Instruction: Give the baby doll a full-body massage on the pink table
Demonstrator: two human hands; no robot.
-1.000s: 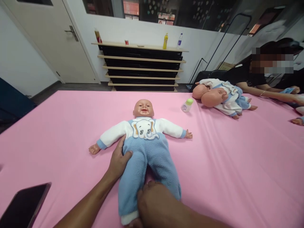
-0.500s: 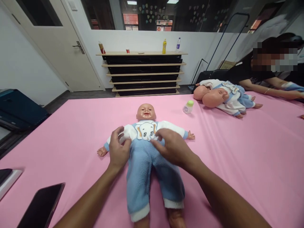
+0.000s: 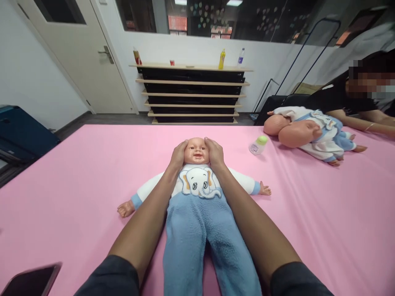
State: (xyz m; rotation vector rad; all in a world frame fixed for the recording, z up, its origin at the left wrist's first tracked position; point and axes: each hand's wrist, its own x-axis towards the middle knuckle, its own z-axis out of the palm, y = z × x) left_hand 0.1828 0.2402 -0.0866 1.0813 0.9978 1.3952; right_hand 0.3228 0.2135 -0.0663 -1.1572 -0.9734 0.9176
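A baby doll (image 3: 197, 158) in a white and blue elephant outfit lies on its back on the pink-covered table (image 3: 98, 164), its head away from me and its arms spread. Cupped against the left side of its head is my left hand (image 3: 179, 154). My right hand (image 3: 216, 152) cups the other side the same way, so the head sits between both palms. The fingertips curl round behind the head and are partly hidden. My forearms pass over the doll's arms and body.
A small bottle with a green cap (image 3: 258, 145) stands right of the doll. Two more dolls (image 3: 305, 131) lie at the far right, near a person (image 3: 336, 98) in dark clothes. A phone (image 3: 31, 281) lies front left. Beyond the table stands a shelf (image 3: 191, 82) with bottles on top.
Both my hands have moved forward from above the doll's chest to the sides of its head and now hold it. The view has shifted slightly.
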